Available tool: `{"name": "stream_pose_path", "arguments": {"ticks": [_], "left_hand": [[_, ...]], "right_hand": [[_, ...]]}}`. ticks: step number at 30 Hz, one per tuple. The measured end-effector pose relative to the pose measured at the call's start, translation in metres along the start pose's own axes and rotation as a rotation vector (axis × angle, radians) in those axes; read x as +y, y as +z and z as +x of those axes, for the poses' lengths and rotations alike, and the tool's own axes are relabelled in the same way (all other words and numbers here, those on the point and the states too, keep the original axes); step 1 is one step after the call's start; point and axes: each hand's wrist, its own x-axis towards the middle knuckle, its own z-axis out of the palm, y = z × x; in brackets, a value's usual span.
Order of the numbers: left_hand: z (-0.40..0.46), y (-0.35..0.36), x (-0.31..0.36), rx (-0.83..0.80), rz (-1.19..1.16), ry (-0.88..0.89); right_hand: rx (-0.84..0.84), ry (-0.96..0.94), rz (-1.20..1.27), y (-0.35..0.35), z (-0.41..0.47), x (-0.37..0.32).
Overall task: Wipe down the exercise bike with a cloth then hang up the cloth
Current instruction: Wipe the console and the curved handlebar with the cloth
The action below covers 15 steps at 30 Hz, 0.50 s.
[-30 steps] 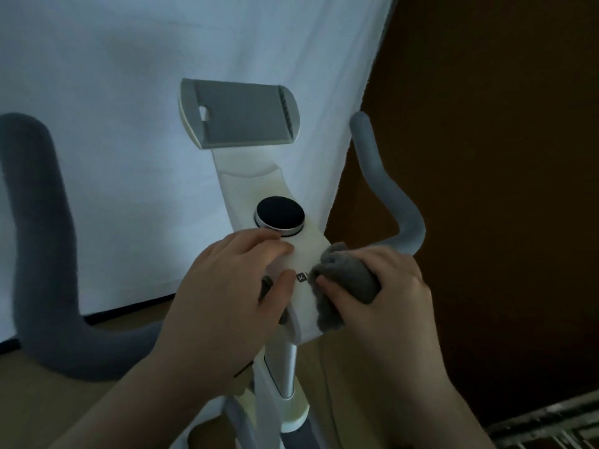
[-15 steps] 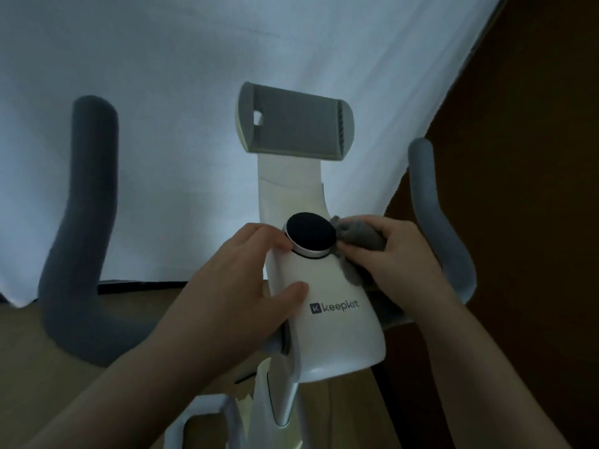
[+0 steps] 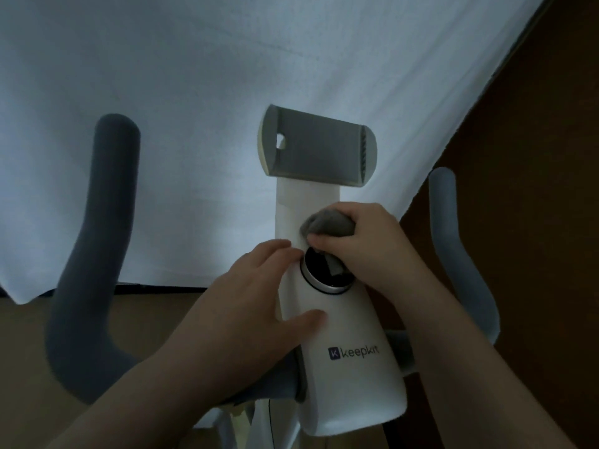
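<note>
- The left handlebar, padded in dark grey, stands at the 9 o'clock side of the view and curves up from the bike's crossbar.
- A white sheet hangs behind, filling the frame from 10 to 1 o'clock.
- The left hand lies against the left flank of the white console housing; its fingers are nearly straight and spread, the thumb pressed on the housing's face, with nothing gripped.
- The grey device holder sits at 12 o'clock from the round dial.
- The grey cloth is bunched on the housing just at the dial's 12 o'clock, one corner draping onto the dial's black face.
- The right hand curls tightly round the cloth, thumb pinching it down beside the dial.
- The right handlebar, lighter grey, rises at 3 o'clock before a dark brown wall.
</note>
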Motion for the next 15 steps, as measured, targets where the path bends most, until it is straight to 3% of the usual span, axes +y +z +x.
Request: {"name": "stream_pose_path", "arguments": {"ticks": [4,8,12,15], "left_hand": [[-0.002,0.001,0.0,0.005,0.009,-0.003],[-0.001,0.002,0.0,0.035,-0.006,0.039],[-0.001,0.003,0.001,0.023,0.037,0.02],[-0.003,0.002,0.001,0.015,0.063,0.017]], "right_hand": [[0.15,-0.009,-0.136,0.007,0.009,-0.003],[0.062,-0.067,-0.103,0.018,0.005,-0.012],[0.158,0.045,-0.086,0.009,0.017,-0.004],[0.126,0.128,0.058,0.004,-0.003,0.004]]}}
